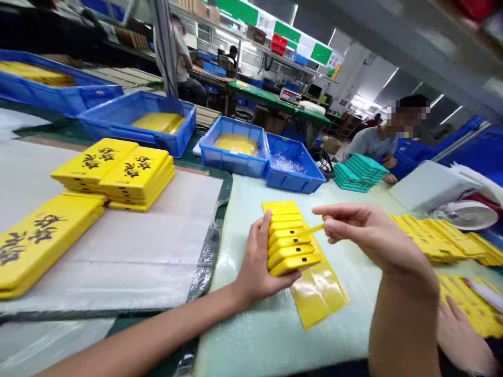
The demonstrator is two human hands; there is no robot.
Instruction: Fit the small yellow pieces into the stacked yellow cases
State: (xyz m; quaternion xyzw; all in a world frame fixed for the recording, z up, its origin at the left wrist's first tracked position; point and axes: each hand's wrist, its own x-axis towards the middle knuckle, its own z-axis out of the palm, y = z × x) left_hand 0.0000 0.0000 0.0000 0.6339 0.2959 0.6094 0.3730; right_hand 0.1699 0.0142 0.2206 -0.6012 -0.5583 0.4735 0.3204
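Observation:
My left hand (pixel 257 256) is wrapped round a row of slim yellow plastic cases (pixel 293 246), thumb at the near end and fingers along the far side. Small black openings show on the ends of several cases. Above the right side of that row, my right hand (pixel 357 230) pinches a thin yellow strip (pixel 312 230) between thumb and index finger. The strip's far end meets the cases; whether it is attached cannot be made out. Under the row lies a glossy yellow sheet (pixel 320 296), its near end sticking out toward me.
Stacked yellow cases with black lettering (pixel 135 170) stand at left. Blue bins (pixel 233 165) line the back, one holding clear bits. Teal stacks (pixel 359 173) sit near a seated person (pixel 367 144). At right, another person's hand (pixel 463 335) rests by yellow pieces (pixel 428 238).

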